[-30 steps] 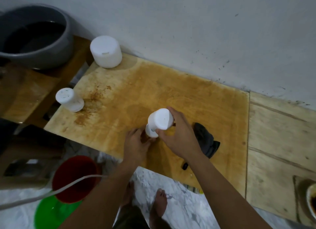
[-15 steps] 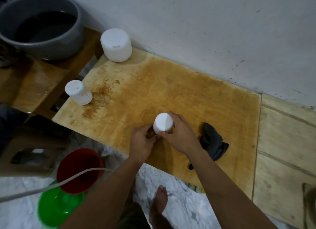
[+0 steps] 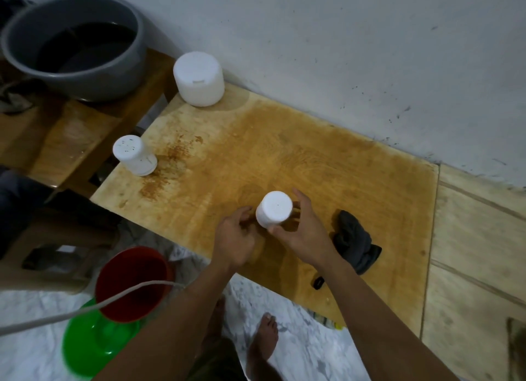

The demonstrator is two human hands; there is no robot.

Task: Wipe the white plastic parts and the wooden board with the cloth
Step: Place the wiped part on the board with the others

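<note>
forearms [image 3: 159, 332] bare | feet [image 3: 263, 342] bare | dark olive garment [image 3: 217, 365] at waist

Small white plastic cylinder [image 3: 273, 210] sat near upright, flat end up, gripped by right hand [image 3: 301, 232] over the wooden board [image 3: 313, 158]. Board yellow-brown w/ rusty specks well left of grip. Dark grey cloth [image 3: 355, 244] lay crumpled just right of grip. 2nd small part [image 3: 133, 156], speckled top, upright far left. Big white part [image 3: 199, 79] at board's far-left corner.
</note>
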